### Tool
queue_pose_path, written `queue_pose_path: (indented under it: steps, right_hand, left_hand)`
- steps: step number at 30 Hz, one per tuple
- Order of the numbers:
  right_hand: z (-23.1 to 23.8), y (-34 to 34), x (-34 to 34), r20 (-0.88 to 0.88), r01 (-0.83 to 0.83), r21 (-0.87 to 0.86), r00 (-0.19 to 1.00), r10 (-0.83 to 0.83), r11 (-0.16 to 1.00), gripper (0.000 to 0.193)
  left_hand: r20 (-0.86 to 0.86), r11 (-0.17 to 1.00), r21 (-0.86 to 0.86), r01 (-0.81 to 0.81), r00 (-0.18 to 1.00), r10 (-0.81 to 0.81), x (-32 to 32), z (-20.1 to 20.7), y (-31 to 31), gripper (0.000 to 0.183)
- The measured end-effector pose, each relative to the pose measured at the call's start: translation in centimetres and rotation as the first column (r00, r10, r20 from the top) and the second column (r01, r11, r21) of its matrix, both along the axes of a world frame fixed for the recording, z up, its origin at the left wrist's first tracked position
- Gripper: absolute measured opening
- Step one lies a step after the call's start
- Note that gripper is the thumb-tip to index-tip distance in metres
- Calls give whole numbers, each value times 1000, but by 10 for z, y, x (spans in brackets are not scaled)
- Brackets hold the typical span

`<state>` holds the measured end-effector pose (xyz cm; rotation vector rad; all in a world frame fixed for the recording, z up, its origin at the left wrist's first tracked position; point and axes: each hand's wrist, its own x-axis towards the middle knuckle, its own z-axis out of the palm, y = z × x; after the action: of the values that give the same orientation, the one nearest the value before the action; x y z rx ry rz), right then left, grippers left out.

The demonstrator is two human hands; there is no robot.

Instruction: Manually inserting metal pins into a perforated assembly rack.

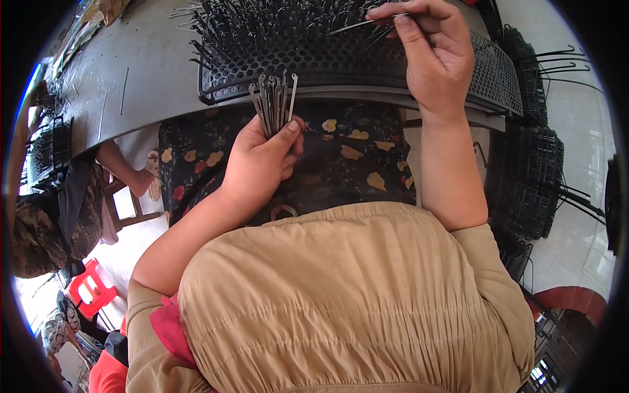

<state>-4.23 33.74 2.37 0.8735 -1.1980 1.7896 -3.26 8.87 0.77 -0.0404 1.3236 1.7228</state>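
Note:
My left hand (259, 157) is closed round a bundle of thin metal rods (274, 108) with small flattened, holed ends pointing away from me. It is held over my lap, just short of the table edge. Beyond it stands a black perforated rack (295, 77), its holes crowded with upright black rods (275, 29) that have looped tips. Above the rack's right part is my right hand (440, 62), thumb and fingers pinched on a thin metal rod (352, 27) that sticks out to the left. The rod's other end is hidden by the fingers.
The grey table (157, 65) carries a few loose rods (103, 114) on the left. More racks of dark rods (531, 177) stand at the right, some with long hooks sticking out. A seated person's leg (124, 167) and a red stool (92, 288) are at the left.

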Motion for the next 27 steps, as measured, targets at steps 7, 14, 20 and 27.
queue_pose_path:
  steps: [7, 14, 20, 27]
  right_hand:
    - [15, -2, 47, 485, 439, 292, 698, -527, 850, 10]
    - [19, -3, 48, 390, 476, 398, 686, -614, 784, 13]
    - [14, -4, 42, 401, 414, 524, 651, -644, 745, 14]
    - [19, -13, 33, 211, 418, 634, 716, -666, 650, 17]
  left_hand:
    - [4, 1000, -10, 7, 1000, -7, 0, -2, -3, 7]
    - [7, 1000, 0, 22, 1000, -22, -3, -3, -2, 7]
    - [6, 1000, -4, 25, 1000, -25, -4, -2, -2, 7]
    - [-59, 995, -85, 43, 997, -48, -3, 2, -4, 8]
